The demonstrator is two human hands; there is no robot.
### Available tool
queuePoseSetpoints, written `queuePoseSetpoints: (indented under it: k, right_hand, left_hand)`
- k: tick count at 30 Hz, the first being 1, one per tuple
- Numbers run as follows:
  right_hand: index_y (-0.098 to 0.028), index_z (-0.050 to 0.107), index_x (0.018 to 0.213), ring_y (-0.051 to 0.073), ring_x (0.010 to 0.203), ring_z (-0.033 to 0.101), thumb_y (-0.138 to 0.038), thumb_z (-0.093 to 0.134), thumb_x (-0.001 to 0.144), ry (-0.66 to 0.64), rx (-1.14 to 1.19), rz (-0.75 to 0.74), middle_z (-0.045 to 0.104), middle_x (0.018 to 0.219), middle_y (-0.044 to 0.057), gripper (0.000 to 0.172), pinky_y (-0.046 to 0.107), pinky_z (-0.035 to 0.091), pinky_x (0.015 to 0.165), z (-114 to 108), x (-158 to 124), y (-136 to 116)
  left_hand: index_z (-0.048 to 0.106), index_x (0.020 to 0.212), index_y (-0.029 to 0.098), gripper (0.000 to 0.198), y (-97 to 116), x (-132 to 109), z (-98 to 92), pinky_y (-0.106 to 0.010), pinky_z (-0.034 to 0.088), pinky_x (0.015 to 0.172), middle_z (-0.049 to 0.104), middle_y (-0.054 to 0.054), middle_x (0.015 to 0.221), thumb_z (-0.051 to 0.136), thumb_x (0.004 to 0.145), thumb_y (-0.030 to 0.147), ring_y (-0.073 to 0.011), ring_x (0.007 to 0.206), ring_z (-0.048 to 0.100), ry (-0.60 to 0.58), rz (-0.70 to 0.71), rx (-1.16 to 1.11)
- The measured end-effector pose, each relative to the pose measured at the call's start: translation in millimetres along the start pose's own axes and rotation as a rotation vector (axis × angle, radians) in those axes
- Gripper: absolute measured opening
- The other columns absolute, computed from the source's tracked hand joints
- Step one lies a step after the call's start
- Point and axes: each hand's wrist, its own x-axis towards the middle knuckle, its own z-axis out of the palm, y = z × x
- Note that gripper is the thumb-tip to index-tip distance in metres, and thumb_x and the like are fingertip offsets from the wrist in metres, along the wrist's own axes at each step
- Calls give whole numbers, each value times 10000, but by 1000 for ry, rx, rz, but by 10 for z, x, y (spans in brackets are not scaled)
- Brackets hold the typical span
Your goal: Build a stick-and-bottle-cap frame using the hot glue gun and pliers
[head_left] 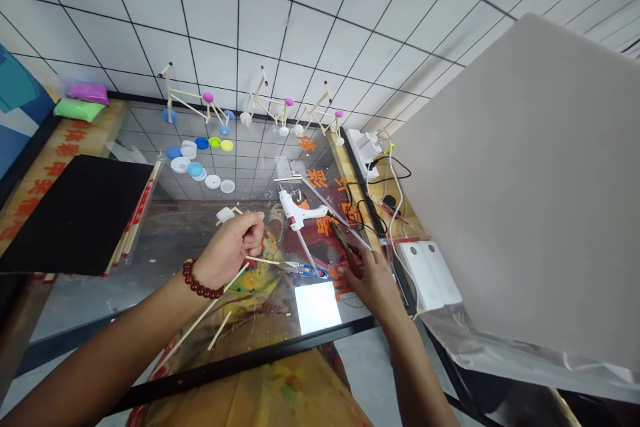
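My left hand [234,248] is closed over the glass tabletop, a beaded bracelet on its wrist. Its fingers hide most of whatever they hold. A white cap [225,215] with thin sticks shows just behind it, and a pale stick [263,259] pokes out below the fingers; I cannot tell whether either is gripped. At the right side of the table my right hand [373,280] grips dark pliers [349,248] by the handles. Between the hands lie a white glue gun [300,209] with a clear glue stick and blue-handled snips [307,270].
Three small stick models [190,105] with caps for wheels stand along the tiled wall. Loose bottle caps [194,169] lie before them. A black board [80,213] is at left. Cables and a power strip [363,147] run along the right edge, beside a large grey panel [520,200].
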Motion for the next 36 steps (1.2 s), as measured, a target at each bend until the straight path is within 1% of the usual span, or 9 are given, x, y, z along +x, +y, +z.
queuePoseSetpoints:
  k: [3, 7, 11, 14, 20, 25, 29, 33, 36]
  right_hand:
    - [-203, 530, 1261, 272, 1038, 599, -408, 583, 857, 27, -13, -35, 569, 1129, 120, 456, 447, 500, 896, 22, 28, 22]
    - [-187, 561, 1230, 298, 1046, 560, -377, 564, 882, 97, -99, -63, 566, 1104, 131, 397, 479, 481, 899, 40, 27, 3]
    - [-199, 607, 1195, 305, 1081, 517, -318, 556, 915, 276, -184, -196, 565, 1179, 146, 309, 488, 430, 921, 17, -57, -288]
    - [-217, 650, 1121, 252, 976, 527, -285, 550, 934, 106, -153, -480, 611, 1097, 112, 222, 395, 432, 823, 36, -112, -604]
    - [-206, 661, 863, 232, 870, 515, -214, 576, 898, 12, -215, -616, 642, 952, 91, 92, 372, 393, 734, 150, -40, -819]
    - [-218, 579, 950, 205, 872, 603, -214, 434, 943, 150, 244, -466, 643, 976, 84, 145, 352, 479, 756, 28, 117, -923]
    - [-208, 529, 1087, 161, 628, 602, -308, 332, 1006, -1, 472, -296, 652, 781, 30, 235, 292, 485, 622, -107, 333, -1196]
    - [-188, 503, 1275, 246, 1021, 620, -384, 387, 993, 31, 373, -423, 650, 1128, 127, 362, 384, 497, 866, -108, 542, -1415]
    - [-192, 536, 1252, 236, 1066, 588, -371, 332, 1015, 1, 395, -491, 624, 1126, 119, 361, 380, 481, 911, -65, 621, -1490]
  left_hand:
    - [508, 671, 160, 299, -20, -9, 39, -181, 325, 467, 301, 56, 556, 550, 863, 386, -70, 478, 282, 0, -17, -29]
    - [506, 773, 171, 131, -27, -9, 55, -172, 316, 477, 352, 55, 595, 580, 830, 262, -68, 494, 303, -4, 4, -73]
    - [489, 802, 174, 175, -104, 14, 49, -166, 310, 491, 394, 51, 622, 647, 818, 247, -64, 526, 338, -14, 28, -47]
    - [509, 829, 168, 210, -179, 31, 47, -165, 305, 494, 406, 49, 637, 675, 825, 298, -60, 537, 339, -17, 33, -20]
    - [553, 847, 160, 231, -200, 44, 37, -165, 306, 502, 410, 49, 639, 703, 813, 333, -57, 549, 346, -55, 45, -11]
    - [567, 852, 157, 207, -160, 45, 43, -174, 326, 505, 444, 44, 626, 707, 798, 301, -60, 544, 368, -31, 68, -38]
    - [576, 867, 151, 204, -142, 34, 62, -177, 318, 494, 452, 51, 588, 684, 814, 317, -54, 509, 373, -39, 80, -21]
    - [598, 942, 151, 235, -108, 39, 43, -197, 383, 535, 564, 21, 640, 687, 807, 321, -73, 539, 478, 19, 193, 43]
    - [625, 951, 139, 224, -64, 59, -8, -215, 436, 591, 635, -12, 705, 682, 806, 300, -93, 599, 549, 78, 296, 115]
